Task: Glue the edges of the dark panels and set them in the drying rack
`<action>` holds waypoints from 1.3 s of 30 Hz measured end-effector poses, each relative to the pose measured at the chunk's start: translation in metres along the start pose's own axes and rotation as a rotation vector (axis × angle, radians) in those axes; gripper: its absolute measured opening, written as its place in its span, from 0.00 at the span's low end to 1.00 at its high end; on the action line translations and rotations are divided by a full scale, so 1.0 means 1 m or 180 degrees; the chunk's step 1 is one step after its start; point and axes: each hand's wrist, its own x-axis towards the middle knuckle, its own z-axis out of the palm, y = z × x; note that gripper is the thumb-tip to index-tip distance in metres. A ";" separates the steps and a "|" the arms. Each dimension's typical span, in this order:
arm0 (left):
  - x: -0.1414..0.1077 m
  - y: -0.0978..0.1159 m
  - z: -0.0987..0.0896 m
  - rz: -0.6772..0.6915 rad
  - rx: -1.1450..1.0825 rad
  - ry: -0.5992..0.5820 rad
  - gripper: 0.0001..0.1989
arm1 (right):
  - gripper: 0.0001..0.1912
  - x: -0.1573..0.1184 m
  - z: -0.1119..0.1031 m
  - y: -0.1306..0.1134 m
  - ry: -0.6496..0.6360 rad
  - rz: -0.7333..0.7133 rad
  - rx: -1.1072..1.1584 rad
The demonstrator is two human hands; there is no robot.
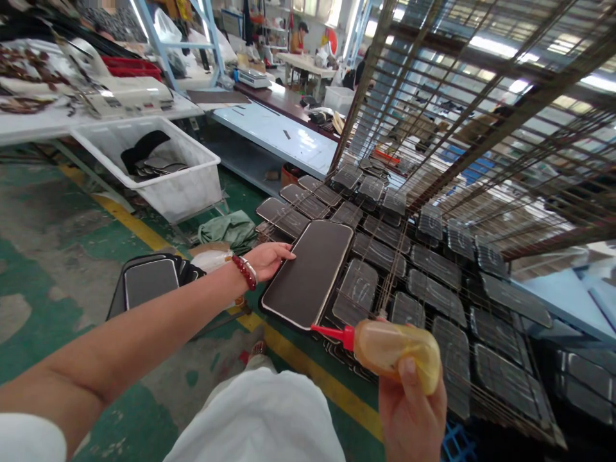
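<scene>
My left hand [270,260] grips the left edge of a dark rectangular panel [310,276] with rounded corners, thumb on top and the other fingers partly hidden. A thin whitish line runs along the panel's border. In my right hand [414,410] is a squeeze bottle [397,350] of yellowish-brown liquid, tilted on its side. Its red nozzle [332,332] points left, with the tip at the panel's near right corner. Beneath and beyond the panel, several similar dark pieces [436,295] with shiny streaks lie on a wire rack [385,289].
Hinged wire shelves [462,115] rise at the upper right. On the left stand a white bin [178,189] with dark pieces inside and a stack of dark panels [151,282]. Green cloth [228,230] lies near the rack. A sewing machine [120,90] and a person [299,40] are farther back.
</scene>
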 end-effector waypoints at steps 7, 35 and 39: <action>-0.008 -0.022 0.011 0.0379 -0.0721 0.0512 0.17 | 0.21 0.029 -0.004 -0.009 0.0426 -0.0638 -0.0017; -0.015 -0.044 0.037 0.0684 -0.0894 0.0811 0.22 | 0.28 0.013 0.001 0.002 0.0222 -0.1085 -0.0300; -0.017 -0.046 0.037 0.0639 -0.0978 0.0776 0.24 | 0.27 0.032 -0.003 -0.007 0.0554 -0.1356 -0.0332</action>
